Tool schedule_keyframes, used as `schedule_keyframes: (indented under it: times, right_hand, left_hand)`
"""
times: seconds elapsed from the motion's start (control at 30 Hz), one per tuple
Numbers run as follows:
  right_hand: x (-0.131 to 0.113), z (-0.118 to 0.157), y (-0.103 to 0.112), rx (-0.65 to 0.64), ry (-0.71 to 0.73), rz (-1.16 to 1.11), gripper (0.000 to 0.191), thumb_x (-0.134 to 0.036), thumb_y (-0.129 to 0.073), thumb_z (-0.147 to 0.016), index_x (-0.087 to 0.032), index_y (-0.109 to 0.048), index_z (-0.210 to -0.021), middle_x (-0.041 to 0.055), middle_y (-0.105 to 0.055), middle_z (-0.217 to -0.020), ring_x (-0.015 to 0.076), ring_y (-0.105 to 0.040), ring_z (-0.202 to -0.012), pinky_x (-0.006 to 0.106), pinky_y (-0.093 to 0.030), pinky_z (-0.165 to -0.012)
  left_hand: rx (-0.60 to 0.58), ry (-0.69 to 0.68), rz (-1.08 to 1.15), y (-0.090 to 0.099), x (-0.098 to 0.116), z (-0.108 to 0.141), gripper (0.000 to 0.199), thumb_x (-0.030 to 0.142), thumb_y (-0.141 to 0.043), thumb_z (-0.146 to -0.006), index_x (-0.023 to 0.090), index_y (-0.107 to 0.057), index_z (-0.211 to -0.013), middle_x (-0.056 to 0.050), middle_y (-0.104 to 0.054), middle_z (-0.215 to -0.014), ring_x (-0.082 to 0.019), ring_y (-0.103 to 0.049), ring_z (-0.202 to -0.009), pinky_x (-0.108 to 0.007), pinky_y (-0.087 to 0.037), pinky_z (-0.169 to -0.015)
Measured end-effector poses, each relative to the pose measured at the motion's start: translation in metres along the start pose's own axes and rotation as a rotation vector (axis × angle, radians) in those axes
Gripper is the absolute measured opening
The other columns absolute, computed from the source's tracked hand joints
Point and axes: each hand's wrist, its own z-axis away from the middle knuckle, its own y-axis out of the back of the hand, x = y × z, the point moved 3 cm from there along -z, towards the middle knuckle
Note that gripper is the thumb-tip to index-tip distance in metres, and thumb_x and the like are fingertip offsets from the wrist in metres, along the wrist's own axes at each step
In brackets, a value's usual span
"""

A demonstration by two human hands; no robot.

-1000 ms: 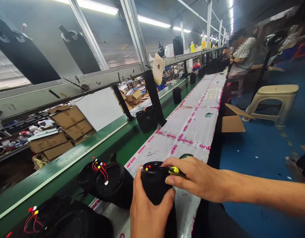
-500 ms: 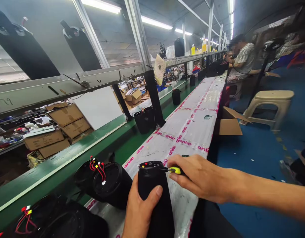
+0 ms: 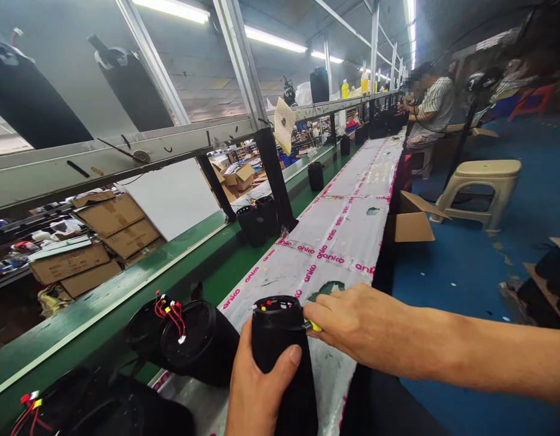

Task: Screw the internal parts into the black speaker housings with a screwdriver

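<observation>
My left hand (image 3: 266, 378) is wrapped round a black cylindrical speaker housing (image 3: 291, 387), its thumb on the near side. The housing stands slightly tilted, with its open top facing up and small red, yellow and white connectors showing inside the rim. In my right hand (image 3: 353, 318) is a utility knife (image 3: 313, 326) with a yellow-green handle, mostly hidden by the fingers. Its blade end touches the housing's right side just below the rim. Left of my left hand, another black housing (image 3: 216, 348) leans over with red wires (image 3: 177, 321) coming out of its end.
More black housings (image 3: 139, 399) lie at the lower left. A green conveyor belt (image 3: 207, 266) runs beside the wrapped bench top (image 3: 302, 257), with housings (image 3: 257, 221) standing on it. At right are a cardboard box (image 3: 411, 225), a beige stool (image 3: 482, 181) and a seated person (image 3: 432, 109).
The knife has moved lower on the housing's right side, and my right hand now covers more of its handle. The view has shifted slightly; my left hand keeps its hold.
</observation>
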Motion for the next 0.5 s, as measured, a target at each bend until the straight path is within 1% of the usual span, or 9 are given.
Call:
schedule_keyframes:
  times: [0.1,0.2,0.27,0.37,0.43,0.5]
  right_hand:
    - [-0.0007,-0.0003,-0.0003,-0.046,0.007,0.029,0.009,-0.023,-0.052,-0.103,-0.019,-0.055,-0.095,0.001,-0.061,-0.076,0.0181,-0.054,-0.055,0.035,-0.014,-0.047]
    - [0.0005,-0.0003,-0.0019,-0.073,0.052,0.04,0.005,-0.019,-0.058,-0.099,-0.02,-0.056,-0.094,0.0002,-0.06,-0.076,0.0161,-0.048,-0.052,0.035,-0.012,-0.045]
    - [0.0021,0.0001,-0.0031,-0.084,0.087,0.056,0.008,-0.014,-0.062,-0.093,-0.021,-0.057,-0.093,-0.0004,-0.059,-0.077,0.0153,-0.045,-0.051,0.036,-0.01,-0.044]
    - [0.0038,0.0009,-0.003,-0.097,0.118,0.079,0.019,-0.007,-0.064,-0.083,-0.022,-0.06,-0.094,0.0001,-0.059,-0.081,0.0163,-0.046,-0.053,0.036,-0.01,-0.043]
    - [0.0038,0.0011,-0.0013,-0.104,0.124,0.079,0.023,-0.005,-0.065,-0.078,-0.022,-0.062,-0.094,0.0009,-0.06,-0.082,0.0167,-0.046,-0.053,0.036,-0.011,-0.043]
    - [0.0033,0.0007,0.0003,-0.123,0.125,0.06,0.024,-0.005,-0.066,-0.075,-0.021,-0.063,-0.092,0.0019,-0.061,-0.082,0.0162,-0.047,-0.053,0.035,-0.012,-0.043]
  left_hand:
    - [0.039,-0.018,-0.026,-0.0001,0.0022,0.0017,0.075,0.058,-0.078,-0.07,0.019,-0.059,-0.13,-0.011,-0.073,-0.123,-0.036,-0.065,-0.117,-0.048,-0.044,-0.106]
    - [0.069,-0.031,-0.05,-0.0004,0.0033,0.0031,0.075,0.057,-0.079,-0.068,0.019,-0.061,-0.13,-0.011,-0.073,-0.124,-0.036,-0.065,-0.117,-0.048,-0.045,-0.103]
    - [0.095,-0.033,-0.071,-0.0007,0.002,0.0034,0.077,0.055,-0.08,-0.067,0.019,-0.06,-0.132,-0.012,-0.072,-0.125,-0.037,-0.063,-0.119,-0.05,-0.044,-0.104]
    - [0.127,-0.019,-0.117,-0.0018,-0.0014,0.0035,0.08,0.055,-0.079,-0.067,0.019,-0.059,-0.135,-0.013,-0.071,-0.126,-0.039,-0.062,-0.121,-0.053,-0.043,-0.105]
    - [0.136,-0.024,-0.142,-0.0031,-0.0024,0.0035,0.08,0.057,-0.078,-0.067,0.019,-0.059,-0.135,-0.012,-0.071,-0.125,-0.039,-0.062,-0.12,-0.053,-0.043,-0.105]
    - [0.143,-0.034,-0.157,-0.0038,-0.0021,0.0035,0.079,0.057,-0.078,-0.067,0.019,-0.059,-0.134,-0.012,-0.071,-0.124,-0.039,-0.062,-0.119,-0.053,-0.044,-0.104]
